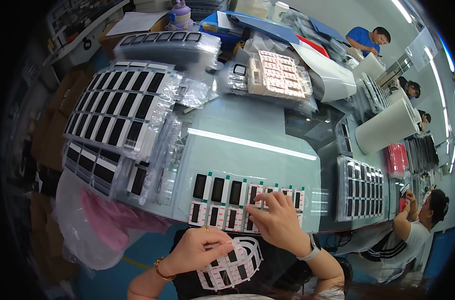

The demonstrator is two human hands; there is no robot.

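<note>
My left hand (200,252), near the table's front edge, is closed on a curved sheet of white adhesive frames (222,277) with red print and dark rectangular openings. My right hand (277,217) reaches over two rows of small display panels on the glass table. Its thumb and forefinger are apart and rest at a panel in the middle of the rows, partly covering it. At the left of the back row, dark panels (218,190) with green tabs show no red-printed frame. Red-printed white frames surround the front-row panels (214,216) and those at the back right.
Plastic trays of dark panels (115,102) are stacked at the left. A pile of red-printed adhesive sheets (277,75) lies at the back. To the right are another panel tray (360,190) and a large white roll (387,125). A person (417,220) sits at far right; others work farther back.
</note>
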